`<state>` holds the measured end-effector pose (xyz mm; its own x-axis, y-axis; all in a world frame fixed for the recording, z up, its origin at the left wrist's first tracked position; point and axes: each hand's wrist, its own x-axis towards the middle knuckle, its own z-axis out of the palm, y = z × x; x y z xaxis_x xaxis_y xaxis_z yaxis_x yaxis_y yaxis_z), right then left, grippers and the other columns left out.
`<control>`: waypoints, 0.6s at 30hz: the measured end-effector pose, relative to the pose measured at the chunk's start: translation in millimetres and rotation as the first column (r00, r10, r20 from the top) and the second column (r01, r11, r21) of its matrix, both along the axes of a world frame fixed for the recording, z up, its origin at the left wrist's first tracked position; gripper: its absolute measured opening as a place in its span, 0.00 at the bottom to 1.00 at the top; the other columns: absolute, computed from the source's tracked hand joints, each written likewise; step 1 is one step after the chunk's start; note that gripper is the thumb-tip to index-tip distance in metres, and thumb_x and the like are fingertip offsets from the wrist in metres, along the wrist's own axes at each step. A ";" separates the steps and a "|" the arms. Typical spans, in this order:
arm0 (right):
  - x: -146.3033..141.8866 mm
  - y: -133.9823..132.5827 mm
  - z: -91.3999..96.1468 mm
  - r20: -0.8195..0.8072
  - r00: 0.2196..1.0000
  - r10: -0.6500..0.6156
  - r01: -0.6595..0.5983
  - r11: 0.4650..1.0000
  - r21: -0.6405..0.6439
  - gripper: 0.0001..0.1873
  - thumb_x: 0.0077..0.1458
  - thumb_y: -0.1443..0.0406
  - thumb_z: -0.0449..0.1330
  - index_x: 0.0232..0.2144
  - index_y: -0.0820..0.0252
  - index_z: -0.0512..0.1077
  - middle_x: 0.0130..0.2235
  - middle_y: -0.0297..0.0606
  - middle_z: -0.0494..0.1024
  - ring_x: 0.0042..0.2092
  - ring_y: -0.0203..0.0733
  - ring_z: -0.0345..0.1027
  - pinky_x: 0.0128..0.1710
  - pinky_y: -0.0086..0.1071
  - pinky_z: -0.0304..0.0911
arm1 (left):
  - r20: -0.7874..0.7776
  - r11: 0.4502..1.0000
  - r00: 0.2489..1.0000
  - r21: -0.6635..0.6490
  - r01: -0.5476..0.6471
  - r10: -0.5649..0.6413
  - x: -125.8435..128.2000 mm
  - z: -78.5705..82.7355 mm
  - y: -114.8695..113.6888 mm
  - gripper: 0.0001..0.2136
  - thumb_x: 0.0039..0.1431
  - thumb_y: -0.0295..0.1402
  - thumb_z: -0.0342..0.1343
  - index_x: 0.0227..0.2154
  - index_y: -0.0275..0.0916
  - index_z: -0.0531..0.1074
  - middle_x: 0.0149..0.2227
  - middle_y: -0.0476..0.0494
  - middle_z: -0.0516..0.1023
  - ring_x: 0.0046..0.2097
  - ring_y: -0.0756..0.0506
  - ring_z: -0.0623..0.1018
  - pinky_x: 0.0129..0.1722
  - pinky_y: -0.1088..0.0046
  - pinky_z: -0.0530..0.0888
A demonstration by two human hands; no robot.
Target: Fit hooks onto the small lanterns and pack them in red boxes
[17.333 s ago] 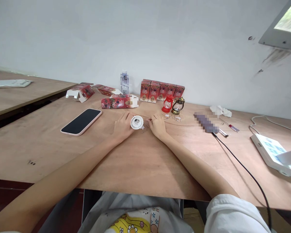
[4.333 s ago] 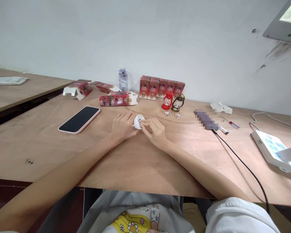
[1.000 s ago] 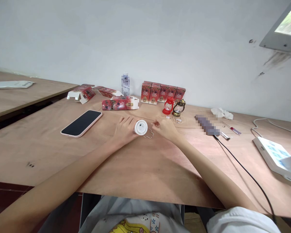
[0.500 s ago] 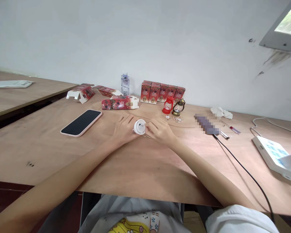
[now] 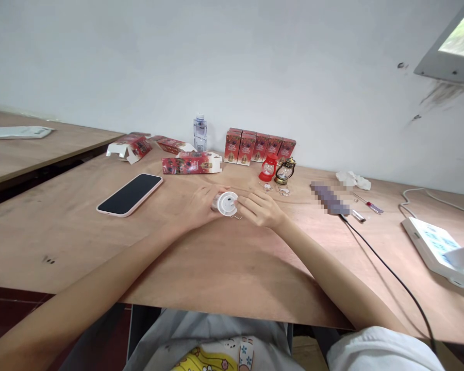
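Observation:
A small white lantern (image 5: 227, 204) lies tipped so its round base with a dark slot faces me, and a thin wire handle shows below it. My left hand (image 5: 200, 205) is closed around its body from the left, hiding most of it. My right hand (image 5: 261, 207) is pinched at the right edge of the base; whatever its fingertips hold is too small to make out. Behind my hands stand a red lantern (image 5: 268, 168) and a bronze-coloured lantern (image 5: 285, 172), with small charms (image 5: 282, 190) in front of them.
Several red boxes (image 5: 246, 148) line the wall, and opened boxes (image 5: 189, 164) lie left of them near a water bottle (image 5: 200, 133). A phone (image 5: 130, 195) rests at left. To the right are a blurred-out dark object (image 5: 328, 198) with a cable, a screwdriver (image 5: 373, 206) and a power strip (image 5: 436, 247).
The white base has turned more toward me and shifted slightly right. My right hand's fingertips have moved a little right along with its edge.

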<state>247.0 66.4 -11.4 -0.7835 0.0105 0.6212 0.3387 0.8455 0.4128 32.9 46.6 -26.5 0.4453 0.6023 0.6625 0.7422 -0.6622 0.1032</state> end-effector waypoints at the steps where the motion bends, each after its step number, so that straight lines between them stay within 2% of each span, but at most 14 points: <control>1: 0.2 0.8 -0.6 -0.043 0.999 -0.001 0.005 0.996 0.086 0.10 0.62 0.70 0.51 0.33 0.57 0.71 0.33 0.37 0.77 0.32 0.36 0.66 0.31 0.34 0.61 | 0.006 0.999 0.999 -0.003 0.048 -0.048 -0.5 0.2 -0.6 0.18 0.57 0.41 0.57 0.46 0.39 0.64 0.49 0.42 0.75 0.50 0.46 0.75 0.48 0.69 0.70; 4: -1.1 1.4 -0.3 -0.157 0.988 0.004 0.041 0.957 0.288 0.05 0.58 0.71 0.57 0.30 0.60 0.69 0.30 0.36 0.77 0.29 0.34 0.64 0.30 0.32 0.59 | 0.039 0.995 0.994 0.013 0.101 -0.102 -1.7 -0.4 -2.0 0.22 0.59 0.39 0.55 0.53 0.37 0.59 0.53 0.38 0.73 0.52 0.45 0.74 0.49 0.67 0.70; 6: -2.6 0.5 1.4 -0.181 0.983 0.008 0.056 0.938 0.343 0.07 0.57 0.72 0.59 0.27 0.60 0.68 0.29 0.35 0.77 0.28 0.33 0.63 0.28 0.31 0.58 | 0.021 0.995 0.995 0.043 0.092 -0.093 -2.5 -1.3 -2.0 0.20 0.60 0.40 0.53 0.52 0.37 0.59 0.51 0.39 0.74 0.51 0.45 0.75 0.48 0.67 0.70; 10: -4.2 -1.8 4.9 -0.175 0.984 0.012 0.054 0.927 0.370 0.10 0.56 0.72 0.60 0.23 0.59 0.67 0.29 0.34 0.77 0.28 0.33 0.62 0.28 0.30 0.57 | -0.110 0.987 0.989 0.122 0.108 -0.095 -5.6 -2.3 -0.2 0.13 0.63 0.40 0.49 0.45 0.38 0.63 0.46 0.40 0.77 0.47 0.45 0.76 0.45 0.67 0.69; 15: -4.1 -3.8 6.6 -0.137 0.990 0.018 0.038 0.918 0.396 0.09 0.57 0.73 0.58 0.26 0.59 0.68 0.29 0.34 0.77 0.29 0.33 0.63 0.30 0.30 0.60 | -0.297 0.967 0.955 0.238 0.087 -0.013 -7.6 0.9 -0.5 0.15 0.65 0.41 0.44 0.43 0.36 0.65 0.42 0.37 0.77 0.41 0.42 0.75 0.41 0.65 0.67; 18: -4.0 -5.0 7.4 -0.115 0.993 0.030 0.022 0.907 0.421 0.09 0.57 0.73 0.58 0.25 0.60 0.69 0.29 0.34 0.77 0.29 0.33 0.63 0.31 0.30 0.61 | -0.388 0.969 0.921 0.237 0.073 0.026 -6.2 5.1 -3.1 0.14 0.66 0.40 0.42 0.44 0.35 0.66 0.42 0.37 0.76 0.40 0.42 0.75 0.39 0.66 0.66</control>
<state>243.0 61.4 -4.0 -0.7055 -0.2751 0.6531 0.4025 0.6029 0.6888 26.6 43.6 -21.4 0.7073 0.4316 0.5598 0.6749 -0.6478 -0.3533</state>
